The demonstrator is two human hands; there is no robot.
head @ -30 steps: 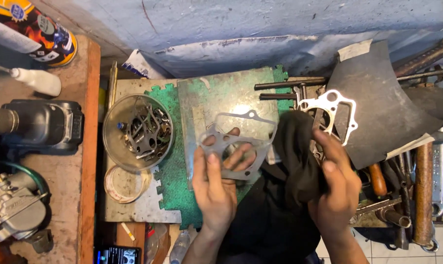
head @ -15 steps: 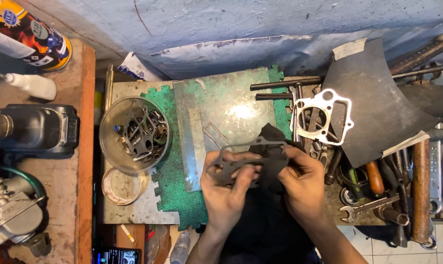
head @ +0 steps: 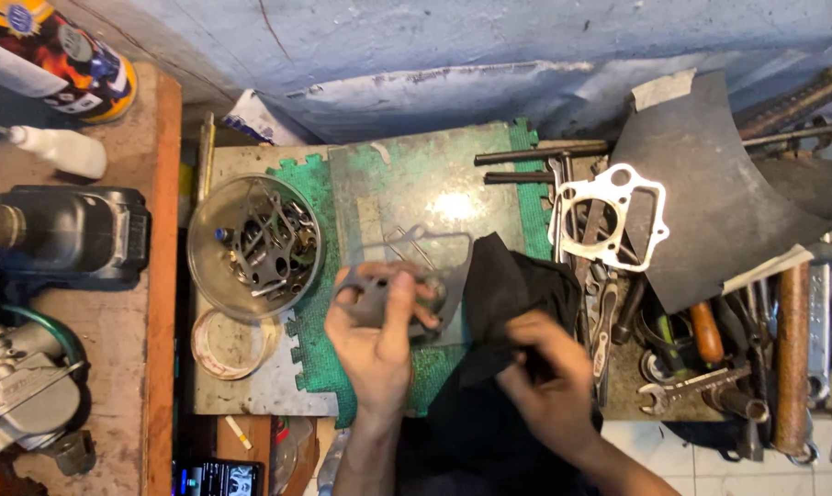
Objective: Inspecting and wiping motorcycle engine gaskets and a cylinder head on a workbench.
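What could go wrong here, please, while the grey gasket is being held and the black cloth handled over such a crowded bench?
The left hand pinches the thin grey gasket by one end; with most of it unsupported, it might bend or crease. The black cloth in the right hand hangs close to the white gasket and loose wrenches, so it could snag and drag them. The open bowl of small parts sits near the left hand and could be knocked.

A cluttered bench (head: pixel 251 404) carries a green mat (head: pixel 315 340) with a metal plate (head: pixel 416 184) on it. To the left sit a clear bowl (head: pixel 255 246) of parts and a lid (head: pixel 228 344). On the right lie a white gasket (head: pixel 609 216), dark sheet (head: pixel 710 202), wrenches (head: pixel 682 390) and 2 rods (head: pixel 535 156).
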